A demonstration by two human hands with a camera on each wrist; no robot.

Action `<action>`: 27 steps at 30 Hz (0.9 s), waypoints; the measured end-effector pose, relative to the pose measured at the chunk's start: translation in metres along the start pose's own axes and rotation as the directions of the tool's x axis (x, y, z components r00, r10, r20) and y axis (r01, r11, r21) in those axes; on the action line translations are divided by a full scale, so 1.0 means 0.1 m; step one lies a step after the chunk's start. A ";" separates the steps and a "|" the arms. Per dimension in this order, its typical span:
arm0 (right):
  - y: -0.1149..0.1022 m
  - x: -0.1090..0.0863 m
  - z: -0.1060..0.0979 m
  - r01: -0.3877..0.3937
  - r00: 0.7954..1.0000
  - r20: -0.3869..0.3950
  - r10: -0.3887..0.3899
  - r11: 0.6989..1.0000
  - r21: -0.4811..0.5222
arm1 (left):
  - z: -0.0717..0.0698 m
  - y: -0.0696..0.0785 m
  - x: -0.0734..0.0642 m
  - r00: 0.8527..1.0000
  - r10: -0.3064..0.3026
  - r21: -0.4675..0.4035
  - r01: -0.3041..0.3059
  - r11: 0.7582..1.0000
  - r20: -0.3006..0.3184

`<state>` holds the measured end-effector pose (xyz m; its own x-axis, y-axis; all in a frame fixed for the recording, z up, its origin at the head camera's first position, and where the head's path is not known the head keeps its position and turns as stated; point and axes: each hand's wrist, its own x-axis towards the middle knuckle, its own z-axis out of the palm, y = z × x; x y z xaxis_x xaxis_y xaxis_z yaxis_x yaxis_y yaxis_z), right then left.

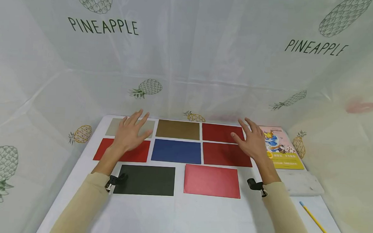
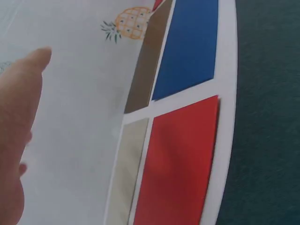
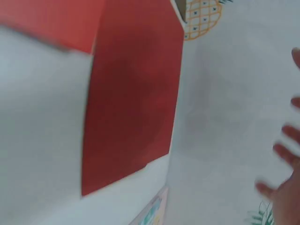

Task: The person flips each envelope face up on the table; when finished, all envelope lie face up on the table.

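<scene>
My left hand (image 1: pixel 129 133) is held over the cream sheet (image 1: pixel 112 128) and the left red sheet (image 1: pixel 140 153), fingers spread and holding nothing. In the left wrist view its thumb shows, apart from the sheets. My right hand (image 1: pixel 253 143), also spread and holding nothing, is above the right edges of two dark red sheets, an upper one (image 1: pixel 218 133) and a lower one (image 1: pixel 225 154). Between the hands lie a brown sheet (image 1: pixel 178 130) and a blue sheet (image 1: pixel 176 151). Nearer to me are a black sheet (image 1: pixel 146 180) and a pinkish-red sheet (image 1: pixel 212 181).
A picture book (image 1: pixel 283 149) lies at the right of the white table (image 1: pixel 181 218). Nearer is a flat white block (image 1: pixel 300 184), then a yellow pencil (image 1: pixel 320 226). Pineapple-printed sheeting (image 1: pixel 189 57) encloses the back and sides.
</scene>
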<state>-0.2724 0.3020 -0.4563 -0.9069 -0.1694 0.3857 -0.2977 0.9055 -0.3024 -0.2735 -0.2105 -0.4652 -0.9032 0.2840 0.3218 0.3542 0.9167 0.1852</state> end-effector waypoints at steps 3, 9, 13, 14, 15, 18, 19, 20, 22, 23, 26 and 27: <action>0.05 -0.12 -0.03 0.096 0.995 -0.001 -0.096 0.992 0.082 | 0.06 0.06 -0.05 0.996 0.094 -0.103 -0.094 0.990 -0.002; 0.08 -0.46 -0.07 0.128 0.976 0.154 -0.153 0.978 0.163 | 0.23 0.23 -0.17 0.974 0.223 -0.272 -0.207 0.940 0.030; 0.11 -0.69 -0.05 0.112 0.959 0.235 -0.157 0.975 0.192 | 0.35 0.39 -0.22 0.954 0.298 -0.300 -0.273 0.914 0.041; 0.12 -0.75 -0.04 0.113 0.955 0.249 -0.160 0.975 0.194 | 0.38 0.43 -0.23 0.949 0.313 -0.301 -0.286 0.910 0.046; 0.13 -0.81 -0.03 0.111 0.952 0.261 -0.162 0.974 0.197 | 0.40 0.47 -0.24 0.943 0.328 -0.299 -0.298 0.907 0.054; 0.16 -0.96 0.02 0.099 0.945 0.289 -0.156 0.975 0.200 | 0.48 0.61 -0.25 0.931 0.353 -0.296 -0.311 0.903 0.099; 0.17 -1.00 0.03 0.096 0.942 0.298 -0.155 0.974 0.203 | 0.51 0.65 -0.26 0.925 0.363 -0.301 -0.316 0.900 0.114; 0.17 -1.04 0.05 0.093 0.939 0.306 -0.156 0.973 0.210 | 0.53 0.69 -0.26 0.919 0.374 -0.307 -0.322 0.896 0.128; 0.16 -1.11 0.08 0.088 0.934 0.322 -0.154 0.974 0.209 | 0.58 0.78 -0.26 0.905 0.397 -0.316 -0.336 0.887 0.150; 0.16 -1.14 0.09 0.095 0.931 0.328 -0.159 0.975 0.203 | 0.60 0.82 -0.26 0.898 0.410 -0.320 -0.346 0.882 0.158; 0.14 -1.19 0.12 0.126 0.921 0.345 -0.181 0.976 0.176 | 0.68 0.93 -0.26 0.881 0.437 -0.312 -0.370 0.875 0.181; 0.14 -1.20 0.13 0.139 0.918 0.352 -0.185 0.978 0.154 | 0.71 0.96 -0.26 0.875 0.443 -0.299 -0.377 0.877 0.194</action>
<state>-0.1712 0.3298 -0.5184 -0.8818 -0.4601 0.1036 -0.4629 0.8023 -0.3768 -0.2329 -0.1101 -0.5215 -0.6811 0.7089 0.1834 0.7233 0.6125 0.3189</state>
